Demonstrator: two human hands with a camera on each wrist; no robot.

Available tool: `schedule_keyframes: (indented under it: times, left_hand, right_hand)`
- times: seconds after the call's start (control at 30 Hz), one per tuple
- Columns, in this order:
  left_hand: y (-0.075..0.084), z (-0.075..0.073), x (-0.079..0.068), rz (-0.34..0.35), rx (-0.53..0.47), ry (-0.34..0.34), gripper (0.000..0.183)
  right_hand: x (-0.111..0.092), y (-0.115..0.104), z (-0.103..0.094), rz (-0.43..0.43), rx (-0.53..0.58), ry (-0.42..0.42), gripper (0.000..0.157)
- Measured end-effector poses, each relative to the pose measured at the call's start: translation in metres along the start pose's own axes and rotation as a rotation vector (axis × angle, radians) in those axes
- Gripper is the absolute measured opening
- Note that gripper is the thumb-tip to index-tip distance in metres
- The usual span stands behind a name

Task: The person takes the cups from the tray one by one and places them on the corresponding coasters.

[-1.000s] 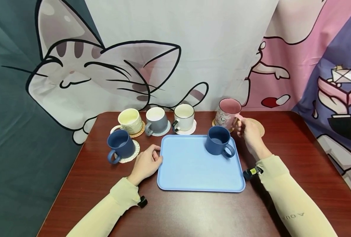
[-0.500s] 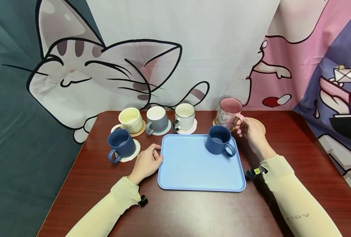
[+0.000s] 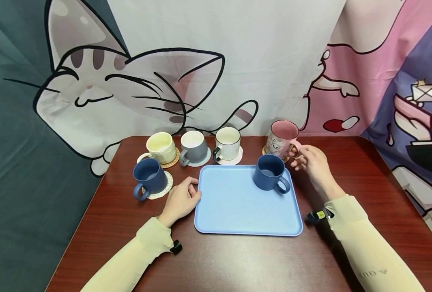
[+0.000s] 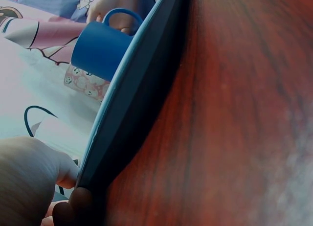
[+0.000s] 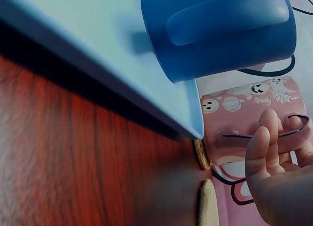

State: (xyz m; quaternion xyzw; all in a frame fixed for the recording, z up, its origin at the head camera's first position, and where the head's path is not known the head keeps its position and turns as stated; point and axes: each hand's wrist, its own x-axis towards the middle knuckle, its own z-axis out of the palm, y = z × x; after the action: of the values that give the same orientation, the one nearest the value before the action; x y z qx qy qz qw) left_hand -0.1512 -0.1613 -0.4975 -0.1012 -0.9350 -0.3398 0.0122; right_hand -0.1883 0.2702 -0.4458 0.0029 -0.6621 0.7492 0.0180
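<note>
My right hand (image 3: 313, 164) is at the handle of a pink mug (image 3: 279, 142) with white ghost and pumpkin prints, its fingers curled at the handle. The mug stands upright on a woven coaster (image 5: 201, 155) behind the tray's right corner. My left hand (image 3: 179, 200) holds the left edge of a light blue tray (image 3: 243, 211) with thumb and index finger at the rim; its other fingers are curled underneath. A dark blue mug (image 3: 269, 174) stands upright on the tray at its far right, handle toward the front right.
Left of the tray, another dark blue mug (image 3: 149, 178) stands on a lacy coaster (image 3: 164, 190). Behind are a yellow mug (image 3: 161, 148), a grey mug (image 3: 194, 150) and a white ribbed mug (image 3: 227, 144) on coasters. A beige coaster (image 5: 209, 206) lies right of the pink mug.
My right wrist and forearm have shifted slightly to the right, and the hand now covers the beige coaster in the head view. The pink mug, the tray and my left hand stay in place.
</note>
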Motion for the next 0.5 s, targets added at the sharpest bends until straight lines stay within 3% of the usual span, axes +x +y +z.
schedule_keyframes:
  times: [0.27,0.5]
  left_hand:
    - [-0.001,0.0,0.0,-0.004,-0.004,-0.002,0.028]
    - [-0.002,0.0,0.001,0.002,0.0,0.0,0.028]
  right_hand:
    - [-0.009,-0.002,-0.006,0.004,-0.018,-0.012,0.018]
    - [-0.017,-0.006,-0.007,-0.015,-0.032,-0.009,0.026]
